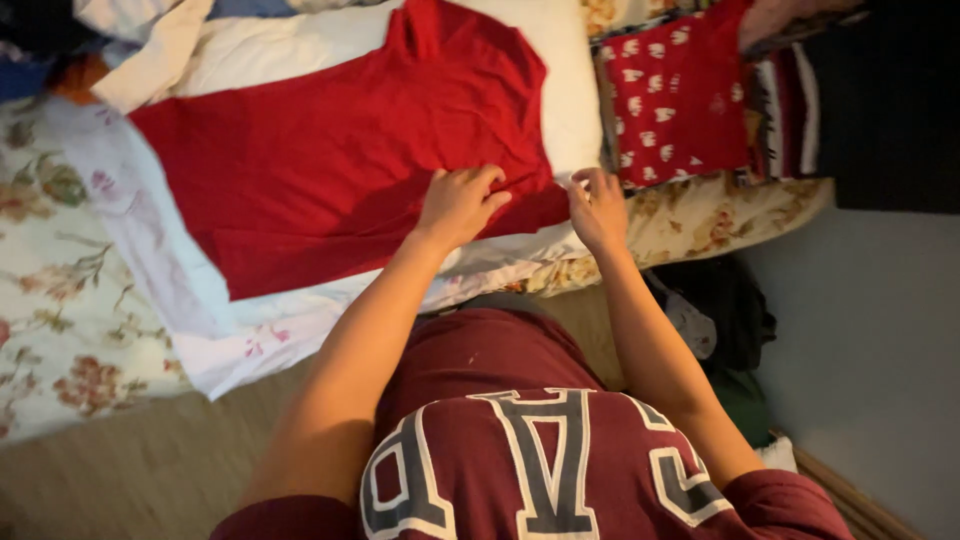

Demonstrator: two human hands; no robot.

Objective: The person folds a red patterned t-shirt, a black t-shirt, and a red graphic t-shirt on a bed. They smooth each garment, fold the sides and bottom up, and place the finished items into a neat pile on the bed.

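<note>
A plain red shirt (330, 150) lies spread flat on white cloth over a bed. My left hand (458, 203) rests on the shirt's near edge, fingers curled into the fabric. My right hand (598, 208) is at the shirt's right corner, fingers pinching the edge where red cloth meets the white cloth (560, 90). Both forearms reach out from my maroon top with large letters.
A floral bedsheet (60, 300) covers the bed at left. A stack of folded clothes, topped by a red patterned piece (675, 95), sits at right. Dark clothes (715, 300) lie on the floor by a grey wall (880, 340). More garments pile up at the upper left.
</note>
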